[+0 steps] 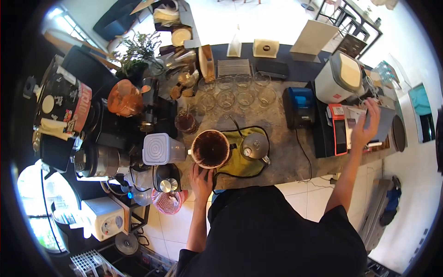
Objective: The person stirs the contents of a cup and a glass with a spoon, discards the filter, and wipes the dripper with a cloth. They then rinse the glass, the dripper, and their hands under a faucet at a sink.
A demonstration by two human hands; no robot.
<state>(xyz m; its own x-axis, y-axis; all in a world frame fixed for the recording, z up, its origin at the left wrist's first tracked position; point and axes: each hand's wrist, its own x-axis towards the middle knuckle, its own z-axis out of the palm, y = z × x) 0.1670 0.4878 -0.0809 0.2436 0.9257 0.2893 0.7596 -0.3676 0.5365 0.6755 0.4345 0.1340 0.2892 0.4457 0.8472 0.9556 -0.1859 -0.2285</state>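
My left hand (201, 181) is at the near side of a round, white-rimmed coffee dripper (212, 148) lined with dark, wet-looking grounds. Its fingers are stretched, with the tips partly hidden below the rim; I see no grip around it. To the dripper's right, a metal gooseneck kettle (255, 147) stands on an olive cloth (230, 167) with a black edge. My right hand (366, 124) is extended far to the right, fingers straight and nothing visible in them. It hovers around a red card terminal (339, 134) and a white lidded bin (337, 78).
Several clear glasses (225, 99) stand in rows behind the dripper. A glass of dark liquid (186, 123) and a square lidded container (161, 148) are to its left. A blue-black box (300, 107) trails a cable (304, 154). Coffee machines (108, 161) crowd the left.
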